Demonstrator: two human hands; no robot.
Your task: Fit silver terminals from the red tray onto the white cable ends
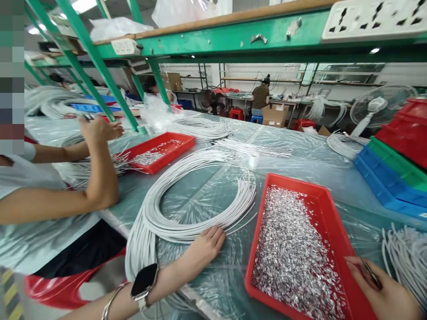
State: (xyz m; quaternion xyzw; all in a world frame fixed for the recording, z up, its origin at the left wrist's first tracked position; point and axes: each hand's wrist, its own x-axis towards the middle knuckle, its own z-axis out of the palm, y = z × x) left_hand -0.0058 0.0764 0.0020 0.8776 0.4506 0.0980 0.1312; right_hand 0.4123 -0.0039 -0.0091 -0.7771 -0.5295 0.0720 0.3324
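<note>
My left hand (208,243), a watch and a bangle on its wrist, rests at the near edge of a large coil of white cables (196,224). Its fingers are curled over the outer cables; the fingertips are partly hidden. Loose cable ends fan out just right of it. At the lower right, my right hand (383,284) is closed around slim metal tweezers (371,272), beside the right wall of a red tray (340,222). Many small shiny metal pieces (293,253) fill most of that tray, which lies between my hands.
A co-worker's arms (100,164) are raised at left, beside another red tray (173,151). More cable bundles (405,253) lie at right, below stacked bins (393,178). A white roll (254,160) stands behind the coil. A green shelf beam (213,42) crosses overhead.
</note>
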